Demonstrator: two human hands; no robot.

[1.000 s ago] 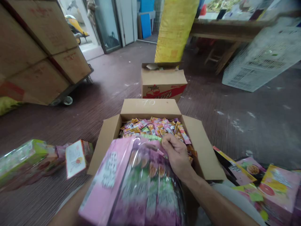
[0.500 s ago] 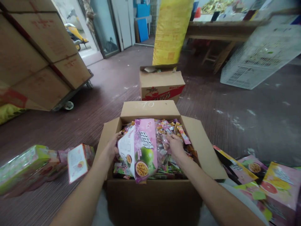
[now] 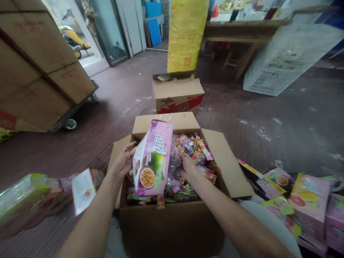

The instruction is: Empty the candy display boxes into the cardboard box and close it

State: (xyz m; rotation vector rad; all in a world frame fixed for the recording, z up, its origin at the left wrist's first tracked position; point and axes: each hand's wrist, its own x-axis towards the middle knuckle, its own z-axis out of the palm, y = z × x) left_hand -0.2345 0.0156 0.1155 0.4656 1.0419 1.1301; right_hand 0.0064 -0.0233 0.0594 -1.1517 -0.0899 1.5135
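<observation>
A pink-and-purple printed carton (image 3: 156, 157) with passion-fruit pictures sits tilted over an open cardboard box (image 3: 216, 161). At the carton's white left side is my left hand (image 3: 122, 163), its fingers stretched out and apart, the tips close to or touching it. My right hand (image 3: 189, 168) is closed at the carton's right side, gripping crinkled clear plastic (image 3: 175, 159); its fingertips are partly hidden. Small wrapped sachets (image 3: 193, 147) in pink, orange and green fill the cardboard box beneath.
Ahead stands another cardboard box (image 3: 178, 93) before a tall yellow sack (image 3: 185, 39). Printed cartons (image 3: 309, 193) lie at right, and a white-sided carton (image 3: 84, 191) at left. A loaded trolley (image 3: 71, 123) is far left; white plastic crates (image 3: 279, 61) stand back right.
The printed carton has tipped up and shifted slightly left, showing more of its printed face. My left hand's fingers have straightened, and my right hand has moved left with the plastic.
</observation>
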